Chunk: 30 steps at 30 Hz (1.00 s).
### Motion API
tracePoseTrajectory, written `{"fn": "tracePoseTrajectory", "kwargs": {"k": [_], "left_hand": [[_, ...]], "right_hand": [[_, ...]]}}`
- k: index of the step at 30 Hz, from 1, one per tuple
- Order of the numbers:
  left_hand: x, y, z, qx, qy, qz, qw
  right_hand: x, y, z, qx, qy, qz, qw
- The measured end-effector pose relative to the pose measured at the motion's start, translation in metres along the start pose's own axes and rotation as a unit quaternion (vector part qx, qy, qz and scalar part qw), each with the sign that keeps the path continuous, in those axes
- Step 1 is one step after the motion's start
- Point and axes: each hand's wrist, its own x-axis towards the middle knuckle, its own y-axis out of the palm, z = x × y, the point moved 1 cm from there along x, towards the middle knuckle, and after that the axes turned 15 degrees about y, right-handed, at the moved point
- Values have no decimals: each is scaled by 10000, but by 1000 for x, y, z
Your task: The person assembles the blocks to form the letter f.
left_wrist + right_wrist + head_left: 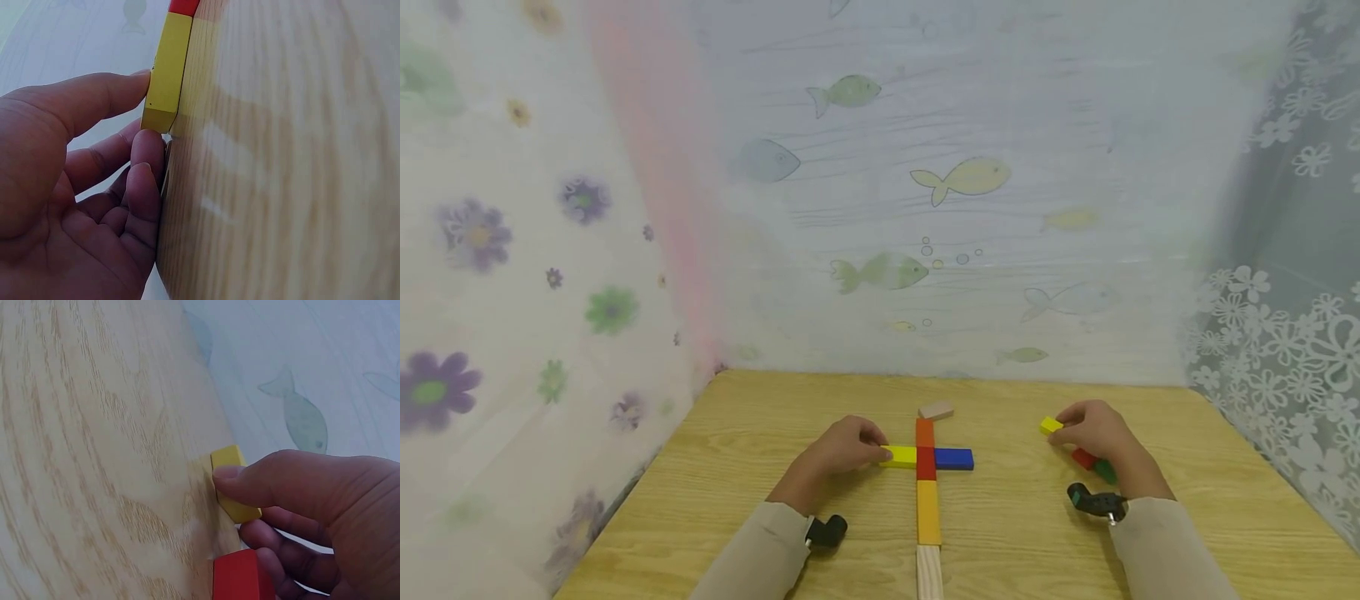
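Observation:
Flat colored blocks lie end to end as a cross on the table. My left hand point(846, 443) grips the outer end of the long yellow block point(167, 65), the cross's left arm; the thumb lies along its side and fingertips touch its end. Its inner end meets a red block point(927, 463). A blue block point(953, 459) forms the right arm, an orange-red block point(924, 432) the top. Over on the right, my right hand point(1097, 429) pinches a short yellow block point(230, 487) low at the tabletop. Beside those fingers sit another red block point(236, 575) and a green block point(1105, 471).
Below the cross's center run an orange-yellow block point(928, 512) and a plain wood block point(929, 573). Another bare wood block point(936, 410) lies angled just beyond the top. A curtain point(962, 325) printed with fish hangs behind the wood-grain table point(737, 467).

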Motion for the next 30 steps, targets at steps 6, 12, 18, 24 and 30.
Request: {"fn": "tracePoseTrajectory", "kwargs": {"k": [6,12,18,24,30], "left_hand": [[0,0,0,-10,1,-23,10000],[0,0,-1,-2,17,-9,10000],[-3,-1,-2,36,-29,-48,10000],[-5,-2,0,25,-50,-44,10000],[-2,-1,-2,-36,56,10,10000]], "right_hand": [[-3,-3,1,33,22,-91,10000],[-4,-2,2,40,14,-110,9999],[-1,3,2,93,-25,-194,9998],[-1,7,9,156,-26,-273,9995],[-1,7,14,124,-30,-393,9991]]}}
